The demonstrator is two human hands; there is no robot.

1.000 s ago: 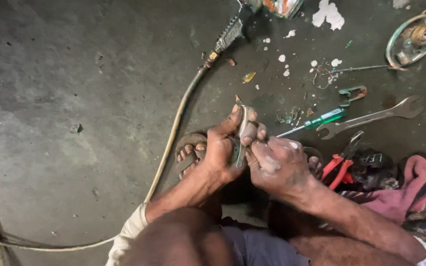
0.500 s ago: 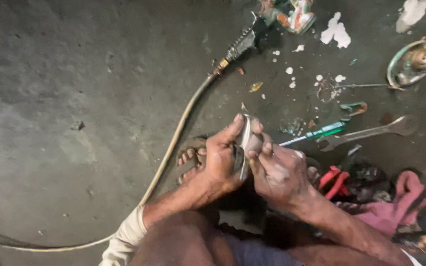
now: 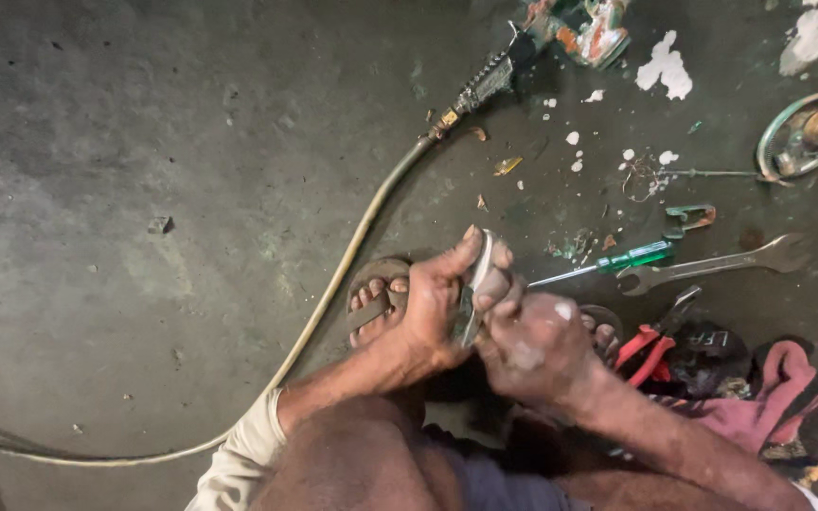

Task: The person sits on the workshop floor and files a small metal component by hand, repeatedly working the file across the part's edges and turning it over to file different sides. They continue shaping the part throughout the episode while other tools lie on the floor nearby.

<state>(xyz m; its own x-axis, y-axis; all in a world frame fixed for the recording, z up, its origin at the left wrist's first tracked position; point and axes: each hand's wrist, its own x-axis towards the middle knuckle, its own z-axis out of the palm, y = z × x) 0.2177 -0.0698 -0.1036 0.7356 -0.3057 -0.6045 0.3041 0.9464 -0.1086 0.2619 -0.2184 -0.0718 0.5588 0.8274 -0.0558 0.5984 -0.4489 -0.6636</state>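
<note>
Two hands meet over the concrete floor (image 3: 144, 142) in the head view, both closed on a thin metal ring (image 3: 478, 274) held on edge between them. The left hand (image 3: 437, 308) grips the ring from the left, thumb stretched up along its rim; the right hand (image 3: 537, 345) pinches it from the right with fingertips pressed to the metal, its knuckles dusted white. The ring sits just above the person's sandalled left foot (image 3: 376, 298).

A pale hose (image 3: 333, 284) curves across the floor from the lower left up to a dark threaded fitting (image 3: 485, 80), passing just beside that foot. To the right of the hands lie a green-handled screwdriver (image 3: 631, 257) and an open-ended spanner (image 3: 712, 268), near each other and roughly parallel. Red-handled pliers (image 3: 646, 345) rest below them, touching a heap of dark and pink rags (image 3: 769, 388). A round metal part (image 3: 807, 132) with a brass middle lies at the upper right, well apart. White paint flecks (image 3: 665, 71) spot the floor near the top.
</note>
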